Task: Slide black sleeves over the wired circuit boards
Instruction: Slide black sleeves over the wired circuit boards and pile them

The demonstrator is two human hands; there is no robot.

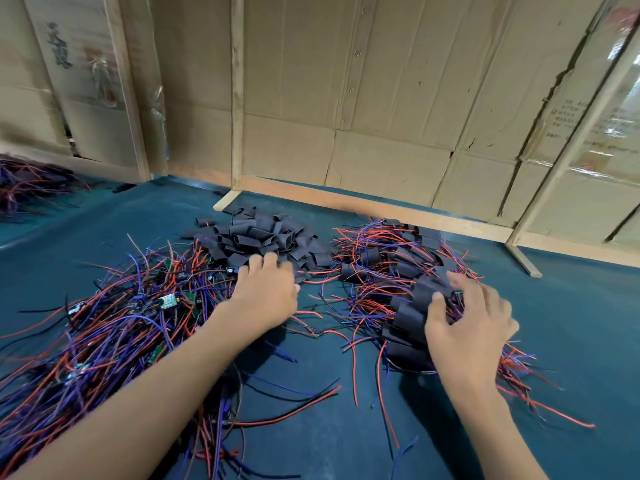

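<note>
On the teal-covered counter (104, 230), both forearms are stretched forward from the lower edge of the view, palms turned down. The left hand (266, 292) is laid at the near edge of the heap of loose black sleeves (263, 237), its fingers curled onto the sleeves; whether anything is pinched beneath them cannot be told. The right hand (467, 327) is spread over the right-hand pile of sleeved boards (408, 306), fingers bent and pressed down on the black sleeves there, with no single piece clearly gripped. The loose sleeves are seen as short flattened tubes lying at every angle, several with their open mouths turned toward the camera. The bare wired circuit boards (169, 301) are heaped to the left of the left hand, small green boards being buried among red, blue and black wires (104, 341), whose long runs mostly fan toward the near left corner. A strip of bare counter is left between the two hands, crossed by a few stray wires, and wider open cloth is found near the right edge. Behind the piles, the counter is bounded by a wooden rail (381, 202) and a cardboard wall (346, 81). A further tangle of wires (31, 181) is seen at the far left, well apart.
</note>
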